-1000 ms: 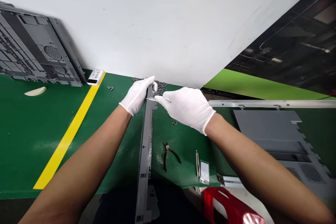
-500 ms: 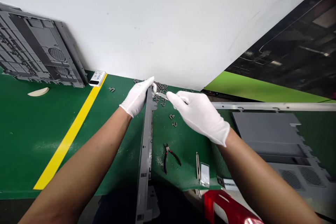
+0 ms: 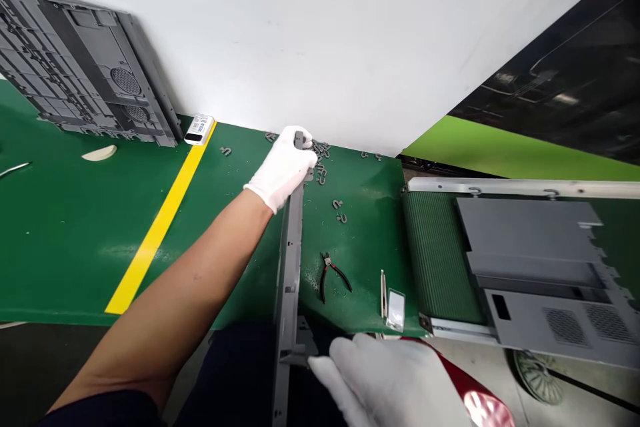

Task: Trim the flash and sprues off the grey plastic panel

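A: Left hand?

B: The left hand (image 3: 281, 170), white-gloved, clasps the top end of a gray plastic strip (image 3: 289, 267) running along a green workbench (image 3: 365, 227).

A: The right?

B: The right hand (image 3: 385, 383), gloved, sits beside the strip's lower end, its grip impossible to tell. Pliers (image 3: 331, 277) lie just beside the strip.

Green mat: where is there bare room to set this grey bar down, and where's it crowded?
Bare mat lies left of the yellow stripe, below the white scrap, and between the small grey clips and the ribbed belt, above the pliers. Crowded: around the left hand at the top of the grey bar, where clips lie scattered.
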A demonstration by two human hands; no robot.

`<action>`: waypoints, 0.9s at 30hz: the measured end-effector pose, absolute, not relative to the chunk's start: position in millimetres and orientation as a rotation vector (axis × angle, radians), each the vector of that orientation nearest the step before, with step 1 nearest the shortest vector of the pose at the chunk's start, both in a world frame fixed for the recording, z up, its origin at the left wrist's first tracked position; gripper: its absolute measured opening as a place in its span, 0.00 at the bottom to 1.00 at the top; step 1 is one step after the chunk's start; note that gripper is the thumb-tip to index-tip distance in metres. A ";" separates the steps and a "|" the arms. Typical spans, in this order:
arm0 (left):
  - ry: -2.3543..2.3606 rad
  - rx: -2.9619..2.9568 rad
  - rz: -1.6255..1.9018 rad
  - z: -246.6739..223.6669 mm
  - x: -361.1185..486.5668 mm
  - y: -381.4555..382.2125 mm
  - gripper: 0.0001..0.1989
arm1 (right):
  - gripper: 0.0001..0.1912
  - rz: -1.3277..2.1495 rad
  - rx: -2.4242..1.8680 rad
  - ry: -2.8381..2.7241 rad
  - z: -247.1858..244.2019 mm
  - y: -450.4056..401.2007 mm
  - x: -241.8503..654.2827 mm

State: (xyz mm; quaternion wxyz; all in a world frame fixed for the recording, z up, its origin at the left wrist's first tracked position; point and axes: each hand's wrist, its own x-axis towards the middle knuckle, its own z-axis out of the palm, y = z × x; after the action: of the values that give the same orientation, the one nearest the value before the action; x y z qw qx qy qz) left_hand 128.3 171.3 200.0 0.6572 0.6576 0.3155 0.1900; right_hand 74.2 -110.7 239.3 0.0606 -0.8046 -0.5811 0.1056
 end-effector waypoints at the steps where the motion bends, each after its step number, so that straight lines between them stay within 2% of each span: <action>1: 0.713 1.495 0.438 200.5 129.2 169.6 0.23 | 0.22 0.281 -2.461 -1.740 239.6 -108.7 74.1; 11: 0.697 1.453 0.459 197.5 130.1 168.5 0.23 | 0.24 0.014 -2.590 -1.653 246.2 -92.4 71.6; 19: 0.663 1.493 0.469 191.2 129.2 172.4 0.20 | 0.24 0.006 -2.685 -1.729 252.7 -88.4 65.4; 27: 0.674 1.496 0.451 192.4 127.0 172.0 0.20 | 0.18 0.064 -2.572 -1.876 245.6 -97.2 69.0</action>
State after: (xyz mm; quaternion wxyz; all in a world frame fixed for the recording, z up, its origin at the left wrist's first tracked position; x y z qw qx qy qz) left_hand 127.0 172.0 192.4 0.6595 0.6609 0.2977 0.1992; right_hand 69.0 -97.2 245.6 -0.0211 -0.8076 -0.5890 0.0202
